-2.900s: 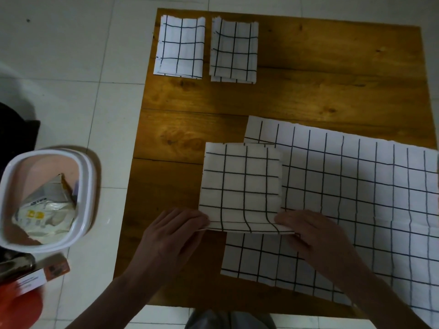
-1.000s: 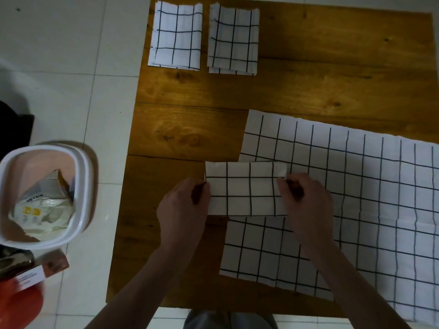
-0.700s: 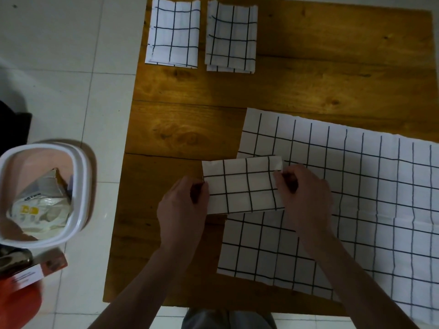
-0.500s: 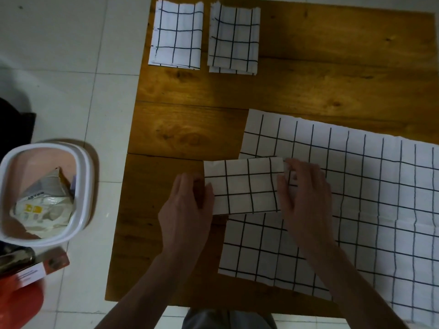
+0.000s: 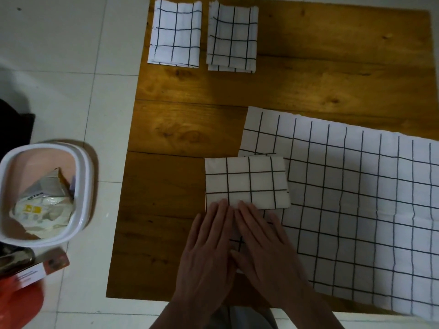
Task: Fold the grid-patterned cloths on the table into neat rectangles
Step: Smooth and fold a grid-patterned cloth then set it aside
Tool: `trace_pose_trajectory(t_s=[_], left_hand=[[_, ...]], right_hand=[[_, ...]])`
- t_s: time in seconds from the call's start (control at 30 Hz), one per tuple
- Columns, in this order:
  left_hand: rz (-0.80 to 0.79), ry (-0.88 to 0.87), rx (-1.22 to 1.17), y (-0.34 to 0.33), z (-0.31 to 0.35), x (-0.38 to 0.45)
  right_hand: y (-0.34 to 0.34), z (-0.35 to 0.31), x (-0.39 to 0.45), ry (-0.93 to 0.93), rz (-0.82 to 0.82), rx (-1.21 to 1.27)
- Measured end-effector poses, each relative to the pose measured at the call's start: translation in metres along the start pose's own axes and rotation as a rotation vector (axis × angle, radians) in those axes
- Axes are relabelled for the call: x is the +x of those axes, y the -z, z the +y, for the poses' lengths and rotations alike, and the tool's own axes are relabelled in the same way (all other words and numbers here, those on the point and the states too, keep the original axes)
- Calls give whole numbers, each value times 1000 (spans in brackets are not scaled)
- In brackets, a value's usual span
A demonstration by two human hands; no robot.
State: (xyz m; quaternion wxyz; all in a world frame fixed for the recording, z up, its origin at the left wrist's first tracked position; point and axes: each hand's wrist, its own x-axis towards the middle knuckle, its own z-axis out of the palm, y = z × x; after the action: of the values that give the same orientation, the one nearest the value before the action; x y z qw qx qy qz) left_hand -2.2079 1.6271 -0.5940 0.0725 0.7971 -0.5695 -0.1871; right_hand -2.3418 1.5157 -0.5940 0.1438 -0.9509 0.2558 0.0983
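Note:
A small folded grid cloth (image 5: 247, 181) lies near the middle of the wooden table (image 5: 308, 81), overlapping the left edge of a large unfolded grid cloth (image 5: 356, 205). My left hand (image 5: 209, 248) and my right hand (image 5: 261, 245) lie flat side by side, fingers straight, fingertips pressing the near edge of the small folded cloth. Two folded grid cloths, one (image 5: 175, 34) and the other (image 5: 232, 38), sit side by side at the far left of the table.
A white bin (image 5: 83, 176) holding crumpled packaging stands on the tiled floor left of the table. A small box (image 5: 35, 271) and a red object (image 5: 21, 307) lie at the lower left. The large cloth reaches past the table's right side.
The cloth in front was folded in half away from me. My hands left its side edges, came together and now press flat on its near edge.

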Motion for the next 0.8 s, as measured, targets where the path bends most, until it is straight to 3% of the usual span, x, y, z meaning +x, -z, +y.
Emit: trace_pose_trajectory(t_s=[0.8], left_hand=[[8,46,19,5,-13,-1]], right_hand=[[12,36,-13,-210,43,-56]])
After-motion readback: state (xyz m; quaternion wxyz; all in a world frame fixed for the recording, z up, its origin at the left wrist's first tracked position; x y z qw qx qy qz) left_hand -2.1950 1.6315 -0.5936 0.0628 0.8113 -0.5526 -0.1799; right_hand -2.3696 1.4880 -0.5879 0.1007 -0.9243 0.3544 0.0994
